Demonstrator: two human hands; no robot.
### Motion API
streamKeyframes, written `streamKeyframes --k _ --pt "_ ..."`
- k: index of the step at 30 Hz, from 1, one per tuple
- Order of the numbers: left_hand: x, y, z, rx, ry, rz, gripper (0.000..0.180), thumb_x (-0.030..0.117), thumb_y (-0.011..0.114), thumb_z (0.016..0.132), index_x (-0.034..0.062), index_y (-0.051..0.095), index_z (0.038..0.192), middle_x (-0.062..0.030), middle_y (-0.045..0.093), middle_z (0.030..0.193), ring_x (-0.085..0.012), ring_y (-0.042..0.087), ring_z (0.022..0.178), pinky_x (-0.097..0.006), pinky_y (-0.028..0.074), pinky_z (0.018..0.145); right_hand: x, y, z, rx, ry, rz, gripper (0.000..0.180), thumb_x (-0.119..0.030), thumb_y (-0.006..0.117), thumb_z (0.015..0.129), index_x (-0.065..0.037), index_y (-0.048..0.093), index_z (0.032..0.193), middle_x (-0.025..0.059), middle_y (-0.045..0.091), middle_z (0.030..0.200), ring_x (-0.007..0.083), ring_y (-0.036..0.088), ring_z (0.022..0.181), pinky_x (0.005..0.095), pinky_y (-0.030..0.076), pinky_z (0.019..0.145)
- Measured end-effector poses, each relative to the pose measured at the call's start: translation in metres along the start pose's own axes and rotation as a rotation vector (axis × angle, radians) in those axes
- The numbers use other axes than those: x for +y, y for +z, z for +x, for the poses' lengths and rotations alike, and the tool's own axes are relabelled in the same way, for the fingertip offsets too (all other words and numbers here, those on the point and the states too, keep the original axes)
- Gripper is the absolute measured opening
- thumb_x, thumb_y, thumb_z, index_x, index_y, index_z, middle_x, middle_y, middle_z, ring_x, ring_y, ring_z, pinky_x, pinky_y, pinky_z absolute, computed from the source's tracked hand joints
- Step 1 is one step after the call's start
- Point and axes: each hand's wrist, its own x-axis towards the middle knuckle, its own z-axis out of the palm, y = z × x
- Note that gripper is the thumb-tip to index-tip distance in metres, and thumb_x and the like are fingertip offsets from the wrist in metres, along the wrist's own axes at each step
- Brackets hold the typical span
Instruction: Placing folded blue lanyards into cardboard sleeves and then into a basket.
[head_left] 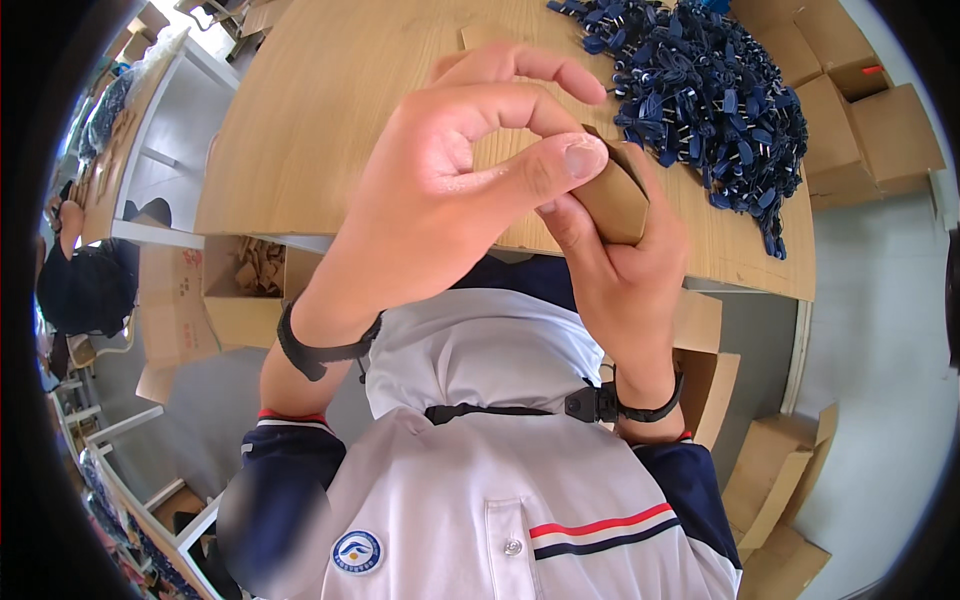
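Observation:
Held up over the near edge of the table is a small brown cardboard box (pixel 614 200), tilted, with a dark gap along its upper side. My right hand (pixel 635 270) wraps round it from the right and below, thumb against its near face. The thumb and forefinger of my left hand (pixel 460 165) pinch the box's upper left end, while the other fingers curl loosely above. Whatever lies inside the box is hidden. Beyond my right hand, a large heap of dark blue cables (pixel 715 95) with pale metal plug ends covers the table's right side.
The wooden table (pixel 300 120) stretches away before me. Open cartons (pixel 860 135) stand past its right edge, and more (pixel 775 470) sit on the floor at lower right. A carton (pixel 245 310) of brown cardboard pieces is below left. A person (pixel 85 280) sits at far left.

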Motion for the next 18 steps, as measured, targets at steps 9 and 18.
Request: streamKeyframes --k 9,18 --pt "-0.015 0.014 -0.007 -0.363 -0.422 -0.449 0.062 0.007 0.071 0.073 0.0055 0.037 0.126 -0.0164 0.037 0.141 -0.0204 0.042 0.126 -0.032 0.032 0.103 0.001 -0.031 0.001 -0.416 -0.177 -0.037 0.037 -0.004 0.078 0.066 -0.005 0.062 0.099 0.0106 0.065 0.085 0.0319 0.062 0.074 0.0348 0.051 0.065" --pt "-0.022 0.02 -0.019 -0.035 0.62 0.7 0.07 0.02 0.086 0.065 0.0055 0.047 0.121 -0.0129 0.065 0.114 -0.0342 0.059 0.109 -0.037 0.041 0.093 0.003 -0.022 -0.023 -0.184 0.361 0.692 0.021 -0.008 0.055 0.094 0.0 0.054 0.113 0.0062 0.061 0.097 0.0123 0.058 0.086 0.0261 0.048 0.073"
